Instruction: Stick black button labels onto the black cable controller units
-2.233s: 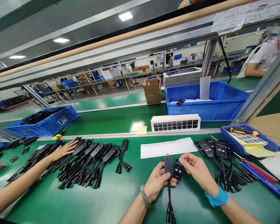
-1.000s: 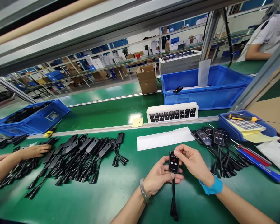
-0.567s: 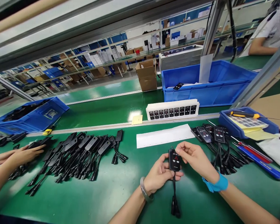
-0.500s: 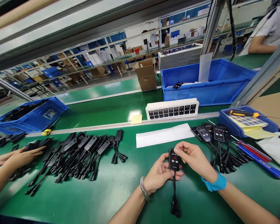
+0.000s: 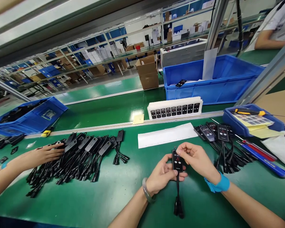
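Note:
A small black controller (image 5: pixel 177 162) with a dark printed face, red marks and two white button shapes is held upright over the bench. My left hand (image 5: pixel 162 172) is closed around its lower part, thumb at the front and fingers behind. Two short black cables (image 5: pixel 178 202) with plugs hang below it. My right hand (image 5: pixel 196 158), wearing a blue wristband, has thumb and forefinger pinched at the controller's upper right corner; the fingertips cover part of the face. A blank white strip (image 5: pixel 166 135) lies just beyond. Similar labelled controllers (image 5: pixel 222 133) are heaped to the right.
Another person's hand (image 5: pixel 47 153) reaches onto a pile of black controllers (image 5: pixel 92 144) at left. A stack of label sheets (image 5: pixel 175 109) leans behind the strip. Blue bins (image 5: pixel 187 91) stand at the back. A small blue tray (image 5: pixel 249 126) and blue-handled tool (image 5: pixel 266 161) lie right.
The other person's hands have moved right, onto the controller pile. My two hands stay at the same controller, almost still. The view has tilted slightly.

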Demonstrator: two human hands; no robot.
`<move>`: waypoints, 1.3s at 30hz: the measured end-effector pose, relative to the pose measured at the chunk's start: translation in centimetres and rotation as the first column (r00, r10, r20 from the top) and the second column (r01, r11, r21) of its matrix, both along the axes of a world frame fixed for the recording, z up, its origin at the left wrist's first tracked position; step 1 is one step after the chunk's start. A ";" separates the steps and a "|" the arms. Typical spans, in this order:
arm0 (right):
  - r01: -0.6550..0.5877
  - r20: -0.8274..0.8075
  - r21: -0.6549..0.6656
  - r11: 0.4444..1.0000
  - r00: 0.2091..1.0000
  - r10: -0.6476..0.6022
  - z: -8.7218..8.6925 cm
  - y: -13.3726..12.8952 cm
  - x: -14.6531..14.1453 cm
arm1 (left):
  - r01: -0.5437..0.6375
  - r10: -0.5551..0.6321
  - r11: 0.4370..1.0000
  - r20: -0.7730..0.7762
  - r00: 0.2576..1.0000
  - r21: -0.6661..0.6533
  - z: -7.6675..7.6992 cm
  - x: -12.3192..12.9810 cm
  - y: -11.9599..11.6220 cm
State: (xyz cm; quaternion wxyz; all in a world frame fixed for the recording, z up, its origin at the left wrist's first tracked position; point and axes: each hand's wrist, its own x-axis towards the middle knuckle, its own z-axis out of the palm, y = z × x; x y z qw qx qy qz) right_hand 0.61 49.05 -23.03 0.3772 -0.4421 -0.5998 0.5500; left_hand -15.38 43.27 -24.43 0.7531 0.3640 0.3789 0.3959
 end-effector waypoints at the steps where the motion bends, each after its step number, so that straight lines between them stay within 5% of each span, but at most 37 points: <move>1: 0.011 0.017 0.017 1.000 1.000 -0.011 -0.1 0.0 0.0 | -0.005 0.005 1.000 -0.005 1.000 -0.001 0.0 0.0 0.0; 9: 0.052 0.178 0.210 0.976 0.980 -0.091 0.0 -0.6 0.1 | -0.002 0.002 0.999 -0.019 1.000 0.037 -0.3 0.3 -0.1; 33: 0.088 0.176 0.190 0.978 0.977 -0.122 0.0 -0.8 0.1 | 0.006 -0.001 0.997 -0.061 0.998 0.071 -0.1 0.2 -0.1; 39: 0.037 0.362 0.435 0.900 0.908 -0.213 0.0 -0.6 0.1 | -0.008 0.011 0.997 -0.037 0.999 0.076 -0.5 0.1 0.0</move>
